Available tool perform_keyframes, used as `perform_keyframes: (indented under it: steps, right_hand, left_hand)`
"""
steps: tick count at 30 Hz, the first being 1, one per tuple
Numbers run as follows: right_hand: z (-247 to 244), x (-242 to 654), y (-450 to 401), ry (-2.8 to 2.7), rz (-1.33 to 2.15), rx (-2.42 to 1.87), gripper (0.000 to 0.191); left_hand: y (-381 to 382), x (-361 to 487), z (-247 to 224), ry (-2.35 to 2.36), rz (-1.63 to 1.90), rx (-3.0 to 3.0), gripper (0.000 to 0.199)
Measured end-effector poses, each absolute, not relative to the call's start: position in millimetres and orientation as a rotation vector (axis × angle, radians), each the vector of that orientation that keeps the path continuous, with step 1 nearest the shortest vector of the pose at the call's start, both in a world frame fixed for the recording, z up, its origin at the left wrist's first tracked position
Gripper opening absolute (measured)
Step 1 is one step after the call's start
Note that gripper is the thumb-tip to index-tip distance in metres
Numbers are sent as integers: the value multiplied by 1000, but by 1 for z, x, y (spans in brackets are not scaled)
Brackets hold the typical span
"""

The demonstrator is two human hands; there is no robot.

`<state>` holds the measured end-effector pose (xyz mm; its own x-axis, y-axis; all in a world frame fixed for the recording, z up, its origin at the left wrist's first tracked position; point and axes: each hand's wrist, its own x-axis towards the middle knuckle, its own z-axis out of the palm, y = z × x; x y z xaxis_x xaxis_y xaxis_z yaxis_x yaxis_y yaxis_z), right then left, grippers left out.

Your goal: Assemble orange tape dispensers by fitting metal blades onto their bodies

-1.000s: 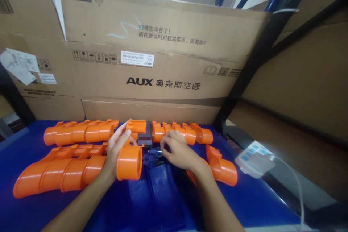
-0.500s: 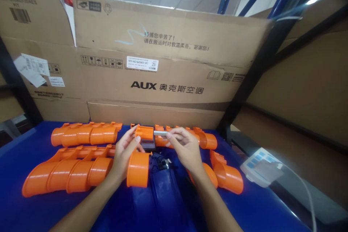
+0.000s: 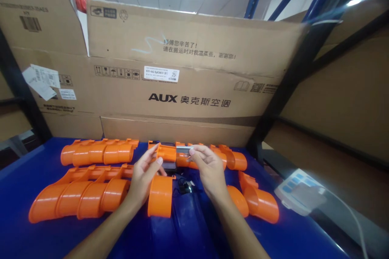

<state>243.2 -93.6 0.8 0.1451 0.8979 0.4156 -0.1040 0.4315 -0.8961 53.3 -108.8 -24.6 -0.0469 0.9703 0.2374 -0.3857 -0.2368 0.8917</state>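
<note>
My left hand pinches an orange plastic part between thumb and fingers, above the middle of the blue surface. My right hand grips the right end of a thin silver-grey strip. The strip's left end meets the right side of the orange part; whether it reaches inside is hidden. A wide orange ring-shaped piece shows just below my left hand. I cannot tell whether it belongs to the held part. Behind the hands is a dark, flat, screen-like device, partly covered.
Rows of orange parts lie at the front left, back left and right on the blue surface. A white device with a cable sits at the right edge. A cardboard sheet stands behind, beside a dark post.
The whole view has shifted slightly, moving everything a little right and down. Both hands keep their grips, and the strip still meets the orange part.
</note>
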Motion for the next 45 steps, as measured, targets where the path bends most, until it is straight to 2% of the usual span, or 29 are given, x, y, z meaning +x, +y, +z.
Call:
perform_keyframes:
  steps: [19, 28, 37, 45]
  right_hand:
    - [-4, 238, -93, -1163, 809, -827, 28]
    - [-7, 235, -95, -1198, 772, -878, 28]
    - [-11, 232, -105, -1489, 449, -978, 30]
    - [-3, 232, -114, -1810, 309, -969, 34]
  left_hand:
    - [-107, 51, -32, 892, 1504, 1180, 81]
    - [-106, 52, -33, 928, 1468, 1207, 81]
    - [-109, 51, -32, 989, 1487, 1272, 80]
    - [-112, 53, -28, 966, 1409, 1324, 76]
